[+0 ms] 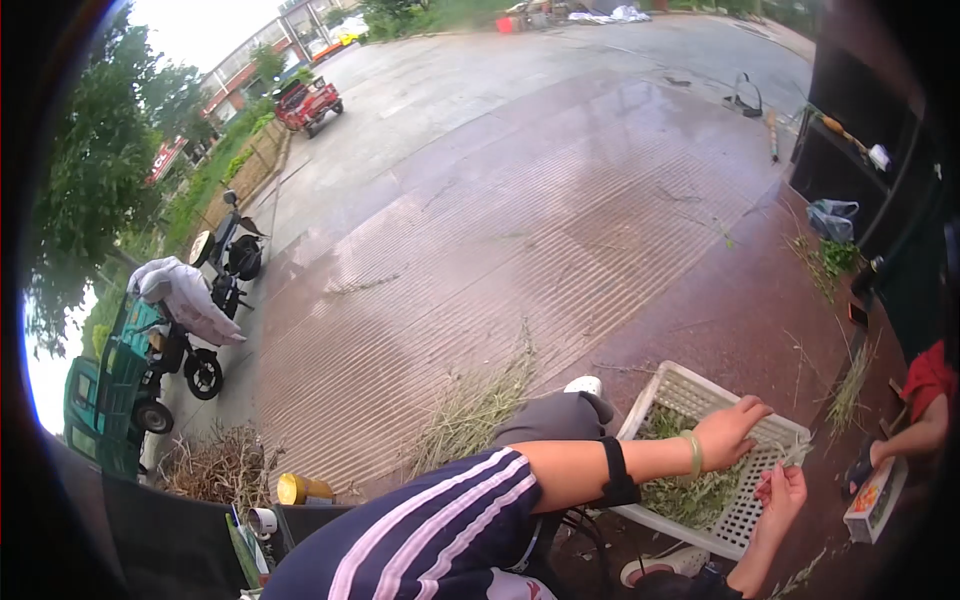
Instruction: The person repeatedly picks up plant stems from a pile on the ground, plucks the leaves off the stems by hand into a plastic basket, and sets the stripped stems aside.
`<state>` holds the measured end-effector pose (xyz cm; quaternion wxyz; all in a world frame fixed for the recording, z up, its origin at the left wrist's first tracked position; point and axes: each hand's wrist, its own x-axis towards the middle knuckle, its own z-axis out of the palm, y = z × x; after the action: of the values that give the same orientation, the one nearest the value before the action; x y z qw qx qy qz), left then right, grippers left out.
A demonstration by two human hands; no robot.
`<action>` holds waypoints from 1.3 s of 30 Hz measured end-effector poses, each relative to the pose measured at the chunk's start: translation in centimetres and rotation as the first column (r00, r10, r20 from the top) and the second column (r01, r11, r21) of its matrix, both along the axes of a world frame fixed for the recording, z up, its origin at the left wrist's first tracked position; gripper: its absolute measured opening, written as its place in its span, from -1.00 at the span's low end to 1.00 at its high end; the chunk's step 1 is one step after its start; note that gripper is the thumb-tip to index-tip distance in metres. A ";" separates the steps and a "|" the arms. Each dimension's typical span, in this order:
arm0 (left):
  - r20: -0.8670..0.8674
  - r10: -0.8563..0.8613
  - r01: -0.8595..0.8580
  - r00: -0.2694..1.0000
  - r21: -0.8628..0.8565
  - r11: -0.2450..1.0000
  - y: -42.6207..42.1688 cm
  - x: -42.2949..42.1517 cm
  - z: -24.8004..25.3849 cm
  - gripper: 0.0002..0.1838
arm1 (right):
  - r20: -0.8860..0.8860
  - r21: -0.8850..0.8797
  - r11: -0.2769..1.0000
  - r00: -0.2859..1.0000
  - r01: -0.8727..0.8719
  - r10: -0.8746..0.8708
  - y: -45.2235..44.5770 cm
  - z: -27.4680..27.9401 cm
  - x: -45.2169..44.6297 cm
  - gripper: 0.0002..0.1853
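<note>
A pale plastic basket [690, 375] with slotted sides holds loose green leaves and sprigs [690, 495]. Over its right part hangs my left hand [728, 435], fingers stretched forward and nothing visible in them; a pale green bangle [692, 452] circles the wrist and a black band [618, 472] the forearm. My right hand [780, 495], at the basket's right edge, pinches a thin leafy sprig [795, 452] between thumb and fingers. The sprig's tip rises above the rim.
Cut plant stalks [480, 405] lie left of my knee, near a dry twig pile [225, 468] and a yellow container [303, 489]. At right, another person's arm [915, 430] reaches toward a small box [875, 500]. Parked motorbikes [205, 370] and a red three-wheeler [307, 105] stand farther off.
</note>
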<state>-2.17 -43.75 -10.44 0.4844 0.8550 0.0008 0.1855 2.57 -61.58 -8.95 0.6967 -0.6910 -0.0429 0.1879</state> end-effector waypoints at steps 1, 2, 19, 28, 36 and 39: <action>0.027 -0.025 0.028 0.999 -0.097 0.995 0.3 -0.3 1.2 -0.53 | 0.023 -0.003 1.000 0.999 -0.028 0.028 0.0 -1.4 0.2 -0.85; 0.065 -0.071 0.083 0.995 -0.208 0.975 0.3 -0.3 1.7 -0.57 | 0.051 -0.023 0.999 0.998 -0.032 0.033 -0.4 -2.5 0.6 -0.83; 0.079 -0.168 0.162 0.983 0.076 0.984 0.3 0.1 -0.4 -0.89 | -0.019 -0.068 0.995 0.997 -0.077 0.075 2.4 -1.1 -1.2 -0.83; -0.080 -0.172 0.183 0.982 0.165 0.969 0.0 -0.3 0.3 -0.88 | 0.171 -0.117 0.993 0.985 -0.005 0.025 1.9 -2.2 0.2 -0.77; -0.068 -0.089 0.102 0.994 0.217 0.971 -0.6 -0.1 -0.5 -0.87 | 0.065 -0.137 0.989 0.996 -0.057 0.066 3.1 0.1 -1.0 -0.73; -0.019 -0.100 0.102 0.995 0.199 0.975 -0.6 0.1 -0.9 -0.86 | 0.029 -0.140 0.987 0.996 -0.074 0.079 2.9 -0.1 -0.9 -0.70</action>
<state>-2.10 -44.37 -11.34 0.4048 0.8990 -0.0592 0.1562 1.64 -58.70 -9.01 0.6382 -0.7389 -0.0684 0.2052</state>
